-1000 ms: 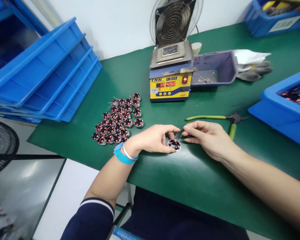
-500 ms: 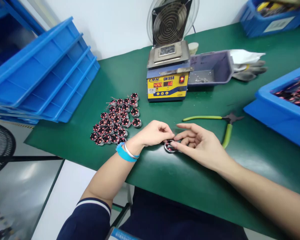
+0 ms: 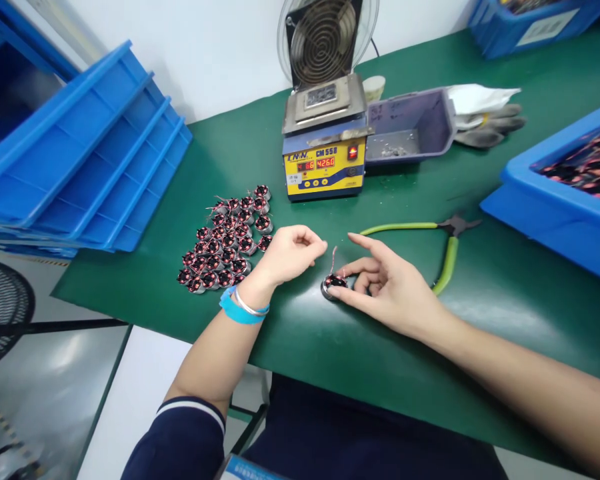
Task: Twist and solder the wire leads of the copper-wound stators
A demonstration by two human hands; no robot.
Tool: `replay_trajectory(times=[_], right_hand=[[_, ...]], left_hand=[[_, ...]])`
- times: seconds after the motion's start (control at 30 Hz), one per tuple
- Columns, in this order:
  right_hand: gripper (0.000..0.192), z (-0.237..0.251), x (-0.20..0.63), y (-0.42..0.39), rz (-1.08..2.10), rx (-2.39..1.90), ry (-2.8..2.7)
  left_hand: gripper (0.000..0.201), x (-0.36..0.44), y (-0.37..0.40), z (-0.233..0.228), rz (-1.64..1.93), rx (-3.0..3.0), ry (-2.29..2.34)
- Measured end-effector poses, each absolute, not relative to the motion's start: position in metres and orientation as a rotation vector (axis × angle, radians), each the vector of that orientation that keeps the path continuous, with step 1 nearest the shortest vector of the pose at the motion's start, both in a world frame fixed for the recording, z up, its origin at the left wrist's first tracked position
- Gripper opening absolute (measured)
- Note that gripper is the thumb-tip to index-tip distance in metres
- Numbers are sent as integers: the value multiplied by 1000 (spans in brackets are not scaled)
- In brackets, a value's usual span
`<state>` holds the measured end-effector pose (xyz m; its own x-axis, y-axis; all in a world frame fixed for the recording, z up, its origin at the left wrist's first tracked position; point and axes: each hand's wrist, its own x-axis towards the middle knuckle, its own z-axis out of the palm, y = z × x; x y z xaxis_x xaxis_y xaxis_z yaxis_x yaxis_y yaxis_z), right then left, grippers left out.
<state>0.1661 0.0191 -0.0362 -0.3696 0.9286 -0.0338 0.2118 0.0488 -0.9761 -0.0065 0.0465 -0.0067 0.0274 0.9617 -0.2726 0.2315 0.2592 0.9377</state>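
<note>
My right hand [image 3: 387,280] grips a small round motor stator [image 3: 336,282] between thumb and fingers, with its index finger held out above. The stator has a silvery metal rim and a black core with copper windings, and a thin reddish wire end [image 3: 335,257] sticks up from it. Just up and to the left, apart from the stator, my left hand [image 3: 297,253] is closed in a pinch of thumb and forefinger; whether anything is between the tips is hidden. Several like stators [image 3: 213,262] stand grouped on the green table [image 3: 300,340] to the left.
Green-handled cutters [image 3: 453,227] lie open beyond my right hand. A yellow-fronted solder pot [image 3: 325,170] with a fan stands at the back, beside a purple-grey bin [image 3: 415,157] and gloves [image 3: 490,127]. Blue crates [image 3: 105,147] lean at left; a blue bin [image 3: 535,177] of wired parts sits right.
My left hand has drawn back from the stator, up and to the left. One wire end now stands upright. My right hand still grips the stator; the view has shifted slightly.
</note>
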Motion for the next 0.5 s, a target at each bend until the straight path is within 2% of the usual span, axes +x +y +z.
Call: replay_trajectory(times=[0.17, 0.33, 0.5], right_hand=[[79, -36, 165, 18, 1365, -1150, -1644], [73, -38, 162, 19, 1398, -1103, -1578], [57, -42, 164, 23, 1337, -1004, -1568]], left_hand=[[8, -11, 43, -2, 573, 1330, 1294], [9, -4, 42, 0, 573, 1250, 1296], [6, 0, 42, -1, 596, 1159, 1301]])
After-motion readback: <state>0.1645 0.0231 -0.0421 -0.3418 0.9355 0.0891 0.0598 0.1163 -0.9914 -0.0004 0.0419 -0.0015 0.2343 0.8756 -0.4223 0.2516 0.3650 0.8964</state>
